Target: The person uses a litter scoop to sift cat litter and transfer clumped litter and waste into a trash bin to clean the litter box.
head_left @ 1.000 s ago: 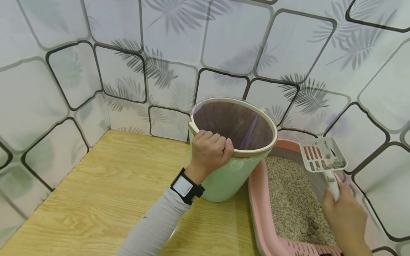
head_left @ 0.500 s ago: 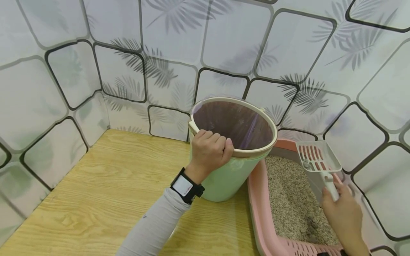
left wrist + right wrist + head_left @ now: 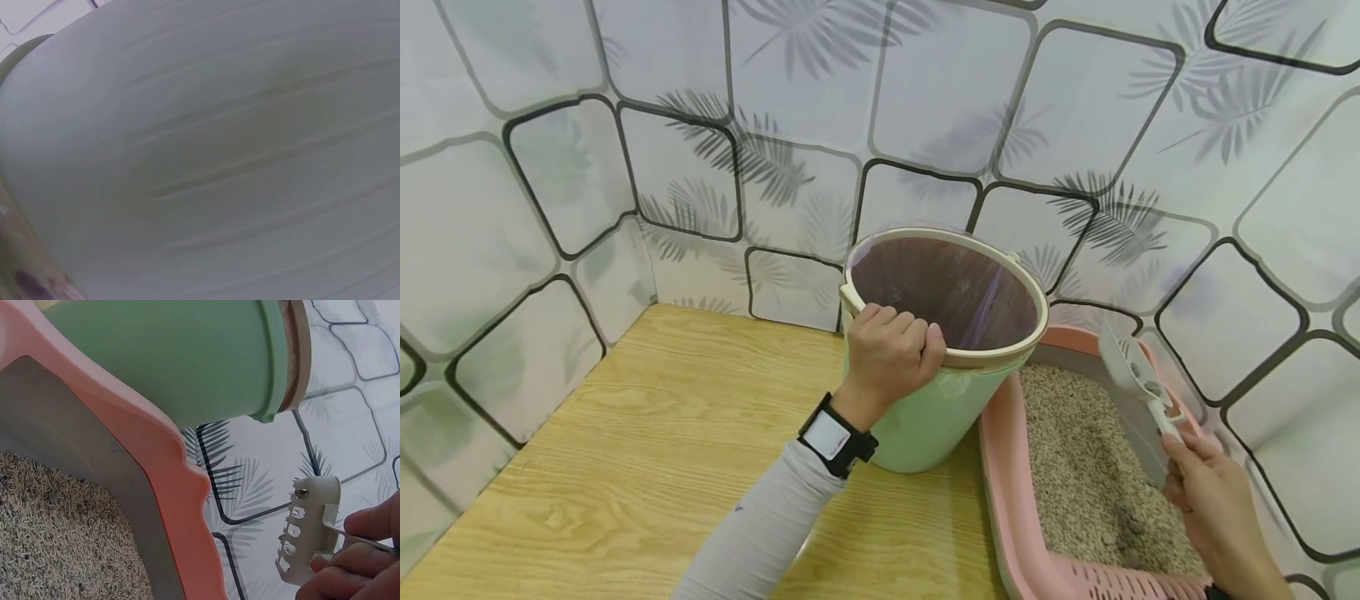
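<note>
Fingers of my left hand (image 3: 889,357): curled over the cream rim (image 3: 981,359) of the green bin (image 3: 934,425), around seven o'clock, presumably steadying it. Right hand (image 3: 1219,496): pinching the white scoop (image 3: 1122,365) by its handle, seemingly avoiding the grey clumps (image 3: 1152,388) aboard; scoop near the pink litter tray's one o'clock.

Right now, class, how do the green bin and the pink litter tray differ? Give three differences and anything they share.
The bin is pale green with a cream rim; the litter tray is pink and grey. The bin is tall with a round mouth, while the tray is lower. The bin has a thin, purplish liner, whereas the tray holds grainy litter. Both are open at the top.
</note>
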`<action>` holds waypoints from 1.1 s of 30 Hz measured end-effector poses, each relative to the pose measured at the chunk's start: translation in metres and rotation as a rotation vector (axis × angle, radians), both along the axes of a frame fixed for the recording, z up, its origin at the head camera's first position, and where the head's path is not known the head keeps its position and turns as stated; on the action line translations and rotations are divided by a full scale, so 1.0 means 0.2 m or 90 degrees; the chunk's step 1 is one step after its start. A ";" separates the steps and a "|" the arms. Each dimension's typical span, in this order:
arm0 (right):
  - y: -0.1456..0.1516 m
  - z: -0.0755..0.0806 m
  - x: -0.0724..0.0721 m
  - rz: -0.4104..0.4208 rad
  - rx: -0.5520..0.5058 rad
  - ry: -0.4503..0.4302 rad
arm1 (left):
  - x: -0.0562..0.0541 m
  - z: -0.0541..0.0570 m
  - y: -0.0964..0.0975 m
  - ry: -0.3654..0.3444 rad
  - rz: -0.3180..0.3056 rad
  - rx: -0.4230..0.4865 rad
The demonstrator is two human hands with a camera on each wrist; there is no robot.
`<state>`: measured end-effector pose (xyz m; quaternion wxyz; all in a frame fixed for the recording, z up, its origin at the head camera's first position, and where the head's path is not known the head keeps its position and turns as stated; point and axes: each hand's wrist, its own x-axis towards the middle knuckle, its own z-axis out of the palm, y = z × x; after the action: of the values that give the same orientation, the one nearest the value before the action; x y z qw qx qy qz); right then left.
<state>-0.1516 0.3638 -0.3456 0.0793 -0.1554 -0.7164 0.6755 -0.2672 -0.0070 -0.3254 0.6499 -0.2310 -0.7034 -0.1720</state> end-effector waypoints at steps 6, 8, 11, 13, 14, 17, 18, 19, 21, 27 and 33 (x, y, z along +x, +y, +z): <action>-0.04 0.08 -0.02 -0.077 0.372 -0.020 | 0.00 0.01 -0.01 0.002 0.001 -0.002; -0.06 0.14 -0.03 -0.084 0.514 -0.006 | 0.01 0.01 -0.01 0.002 0.001 0.002; -0.11 0.25 -0.06 -0.069 0.609 0.055 | 0.01 0.01 -0.01 0.002 0.002 0.007; -0.16 0.32 -0.10 -0.049 0.634 0.099 | 0.00 0.01 -0.01 0.001 0.002 0.008; -0.19 0.36 -0.12 -0.043 0.644 0.118 | 0.00 0.00 -0.01 0.001 0.001 0.008; -0.30 0.44 -0.18 0.002 0.670 0.164 | 0.00 0.00 0.00 0.000 -0.004 0.008; -0.34 0.46 -0.20 0.022 0.680 0.179 | 0.00 0.00 0.01 -0.001 -0.006 0.009; -0.39 0.47 -0.22 0.044 0.690 0.191 | 0.00 -0.01 0.01 -0.003 -0.005 0.008; -0.47 0.49 -0.27 0.082 0.718 0.219 | 0.00 -0.01 0.00 -0.004 -0.004 0.007; -0.59 0.48 -0.39 0.104 0.929 0.409 | 0.01 -0.01 0.00 -0.008 -0.002 0.003; -0.60 0.47 -0.48 0.038 1.122 0.605 | 0.00 0.00 0.00 -0.001 0.001 0.002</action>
<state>-0.2484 0.2448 -0.2513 0.4269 0.2628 -0.8591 -0.1029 -0.2663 -0.0061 -0.3250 0.6500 -0.2297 -0.7035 -0.1728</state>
